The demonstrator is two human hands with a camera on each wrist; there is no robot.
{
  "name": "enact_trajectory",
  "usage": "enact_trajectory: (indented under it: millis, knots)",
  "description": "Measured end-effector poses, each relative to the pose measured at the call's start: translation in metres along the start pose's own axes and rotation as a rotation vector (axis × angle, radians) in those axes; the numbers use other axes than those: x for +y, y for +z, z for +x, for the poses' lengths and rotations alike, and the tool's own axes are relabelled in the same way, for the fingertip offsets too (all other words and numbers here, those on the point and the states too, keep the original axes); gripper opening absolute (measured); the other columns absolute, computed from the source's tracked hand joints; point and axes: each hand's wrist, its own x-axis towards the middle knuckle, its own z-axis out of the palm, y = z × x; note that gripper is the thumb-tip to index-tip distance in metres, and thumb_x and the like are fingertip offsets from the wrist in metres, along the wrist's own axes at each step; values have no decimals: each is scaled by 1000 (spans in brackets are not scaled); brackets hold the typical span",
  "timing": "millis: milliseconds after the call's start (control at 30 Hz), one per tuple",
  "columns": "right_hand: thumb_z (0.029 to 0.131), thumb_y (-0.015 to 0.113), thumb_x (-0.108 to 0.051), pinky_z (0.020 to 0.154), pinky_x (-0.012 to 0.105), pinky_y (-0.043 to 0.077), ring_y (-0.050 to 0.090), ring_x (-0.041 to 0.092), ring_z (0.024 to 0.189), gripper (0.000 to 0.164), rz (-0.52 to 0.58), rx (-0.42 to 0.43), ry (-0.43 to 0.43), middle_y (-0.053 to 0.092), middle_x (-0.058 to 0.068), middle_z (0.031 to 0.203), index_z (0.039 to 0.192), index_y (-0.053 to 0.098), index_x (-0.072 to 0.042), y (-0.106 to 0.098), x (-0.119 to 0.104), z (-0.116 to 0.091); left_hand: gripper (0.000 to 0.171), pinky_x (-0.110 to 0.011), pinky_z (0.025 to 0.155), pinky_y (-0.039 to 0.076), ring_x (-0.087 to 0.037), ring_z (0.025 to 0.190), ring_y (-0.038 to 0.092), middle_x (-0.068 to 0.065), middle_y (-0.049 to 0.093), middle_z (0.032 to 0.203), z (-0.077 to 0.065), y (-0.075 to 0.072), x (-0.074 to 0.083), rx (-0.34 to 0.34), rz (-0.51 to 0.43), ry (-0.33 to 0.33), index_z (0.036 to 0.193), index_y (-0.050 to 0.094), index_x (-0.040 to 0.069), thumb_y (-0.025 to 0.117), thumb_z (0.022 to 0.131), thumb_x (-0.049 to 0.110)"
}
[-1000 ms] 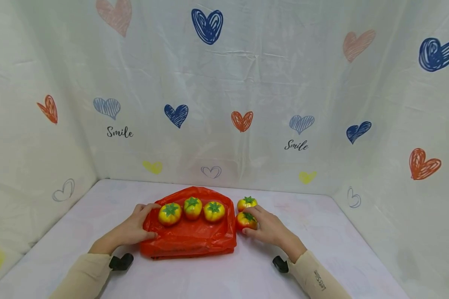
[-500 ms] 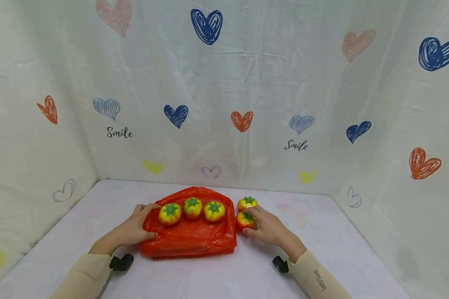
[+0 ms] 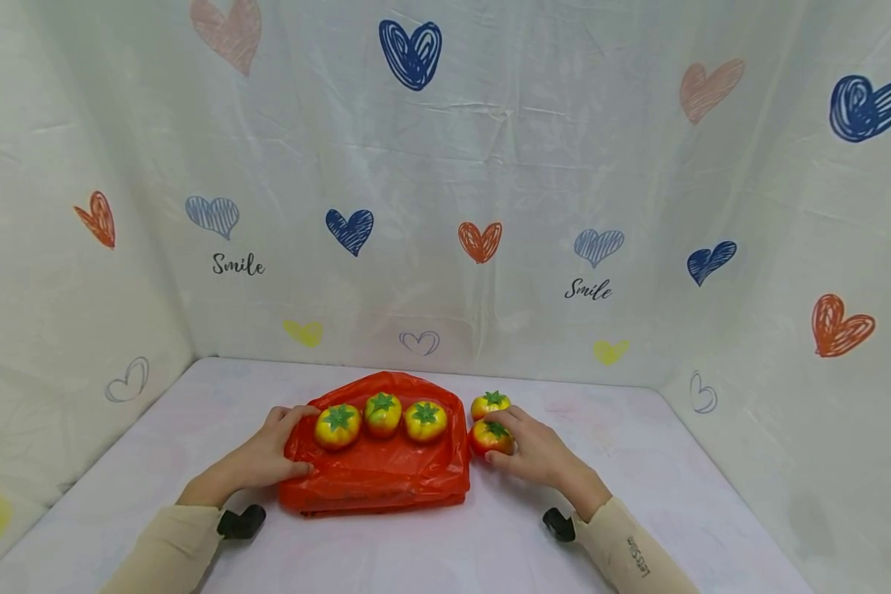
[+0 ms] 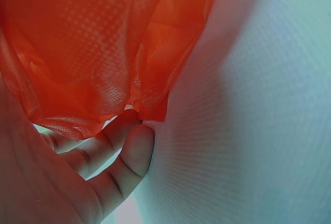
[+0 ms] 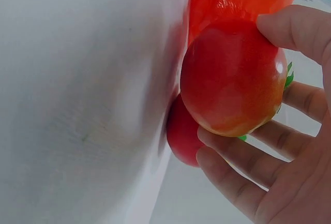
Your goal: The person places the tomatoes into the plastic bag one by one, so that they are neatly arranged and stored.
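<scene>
A red plastic bag (image 3: pixel 374 487) lies with its rim rolled down, and three yellow-red tomatoes, including a middle tomato (image 3: pixel 383 415), sit in it. My left hand (image 3: pixel 271 450) holds the bag's left side, fingers at the back and thumb near the front; in the left wrist view the red plastic (image 4: pixel 98 53) hangs over the fingers. Just right of the bag, my right hand (image 3: pixel 538 450) grips a tomato (image 3: pixel 491 439), thumb on one side and fingers on the other. The right wrist view shows this tomato's glossy red underside (image 5: pixel 232 79).
Another tomato (image 3: pixel 489 403) sits right behind the gripped one, beside the bag. A white table (image 3: pixel 624 462) carries everything. Behind and at both sides hangs a pale curtain (image 3: pixel 520 313) printed with hearts. A black wrist device (image 3: pixel 241 521) sticks out at the left cuff.
My right hand and the tomato in it have shifted very slightly to the right. The left hand, the bag and the other tomatoes stay put.
</scene>
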Motion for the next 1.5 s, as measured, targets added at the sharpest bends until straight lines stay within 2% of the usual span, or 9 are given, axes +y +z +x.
enact_trajectory:
  millis: [333, 1033, 1500]
  knots:
    - [83, 69, -39, 84, 41, 52, 55, 15, 99, 51, -18, 63, -53, 52, -4, 116, 129, 53, -24, -8, 1, -2, 79, -56, 83, 49, -37, 109, 47, -20, 35, 122, 1, 1, -1, 4, 2, 0, 135, 39, 15, 81, 69, 19]
    - [82, 71, -38, 85, 37, 52, 56, 12, 102, 50, -31, 152, -93, 52, -8, 119, 128, 54, -29, -14, 0, -3, 78, -55, 83, 49, -37, 109, 47, -20, 36, 121, 1, 1, -2, 7, 7, 13, 135, 39, 15, 81, 69, 19]
    - [82, 72, -34, 83, 34, 53, 56, 11, 103, 50, -43, 197, -136, 51, -9, 121, 128, 54, -27, -17, -8, -5, 78, -55, 83, 50, -37, 109, 47, -20, 35, 122, 1, 0, -2, 4, 5, 13, 135, 39, 15, 81, 69, 18]
